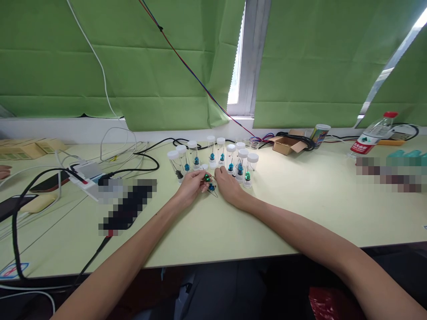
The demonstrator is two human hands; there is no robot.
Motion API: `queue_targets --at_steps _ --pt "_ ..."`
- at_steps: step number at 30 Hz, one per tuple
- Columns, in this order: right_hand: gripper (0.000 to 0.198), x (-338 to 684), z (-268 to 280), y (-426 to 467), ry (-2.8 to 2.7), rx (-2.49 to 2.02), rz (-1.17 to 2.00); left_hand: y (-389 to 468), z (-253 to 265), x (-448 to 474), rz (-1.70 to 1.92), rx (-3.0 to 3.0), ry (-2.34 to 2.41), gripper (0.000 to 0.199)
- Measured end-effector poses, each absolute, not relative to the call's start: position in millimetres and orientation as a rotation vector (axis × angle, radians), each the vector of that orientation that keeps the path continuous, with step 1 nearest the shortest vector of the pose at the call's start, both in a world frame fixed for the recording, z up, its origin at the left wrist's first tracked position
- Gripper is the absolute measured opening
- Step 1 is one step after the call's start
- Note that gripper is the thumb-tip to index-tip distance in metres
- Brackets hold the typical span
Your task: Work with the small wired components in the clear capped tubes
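1. Nearest: a shiny red item (328,303), lower right, below the front edge of the table (276,231).
2. On the table at left: a pale yellow case (39,203) beside a dark phone (11,208); farther in, a white power strip (83,181) with cables plugged in.
3. Blue piece (211,187), with a thin loop of wire beside it, just below the fingers of the left hand; whether it is held or lies on the table cannot be told.
4. Left hand (191,184): thumb and fingers closed on a small green piece (207,177), which sits between the two hands.
5. Right hand (228,184): fingers curled, tips close to the green piece; whether they grip anything cannot be told.
6. Clear vials (248,172) with white caps, standing around the far side of the hands. Most contain a blue part; the leftmost contains a black one, the rightmost a green one.
7. Behind, toward the right: a plastic bottle (366,141) with a red cap, an open cardboard box (287,145) and a tilted can (320,134).
8. Farthest: green curtains (310,58) flanking a window frame (256,53), crossed at left by red and blue wires (188,67).
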State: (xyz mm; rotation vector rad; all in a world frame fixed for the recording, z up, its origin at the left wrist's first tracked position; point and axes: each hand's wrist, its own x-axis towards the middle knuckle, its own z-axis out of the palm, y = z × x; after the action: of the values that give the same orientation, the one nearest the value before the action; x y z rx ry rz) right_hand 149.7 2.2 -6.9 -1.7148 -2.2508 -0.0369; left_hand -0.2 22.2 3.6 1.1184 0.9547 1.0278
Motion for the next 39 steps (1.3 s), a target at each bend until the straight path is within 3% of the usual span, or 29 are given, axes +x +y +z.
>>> queue_targets --at_steps 5,14,31,39 --pt "0.018 153 -20 12 -2.042 -1.494 0.101 24 1 -2 1.027 1.128 0.949 0.024" --pt "0.023 153 -25 13 -1.811 -1.186 0.141 23 3 -1 1.015 1.147 0.965 0.029" --pt "0.016 147 -30 12 -1.681 -0.983 0.267 20 7 0 1.008 1.137 0.955 0.02" --pt "0.017 148 -25 6 -1.715 -0.976 0.168 20 6 -1 1.034 1.107 0.947 0.02"
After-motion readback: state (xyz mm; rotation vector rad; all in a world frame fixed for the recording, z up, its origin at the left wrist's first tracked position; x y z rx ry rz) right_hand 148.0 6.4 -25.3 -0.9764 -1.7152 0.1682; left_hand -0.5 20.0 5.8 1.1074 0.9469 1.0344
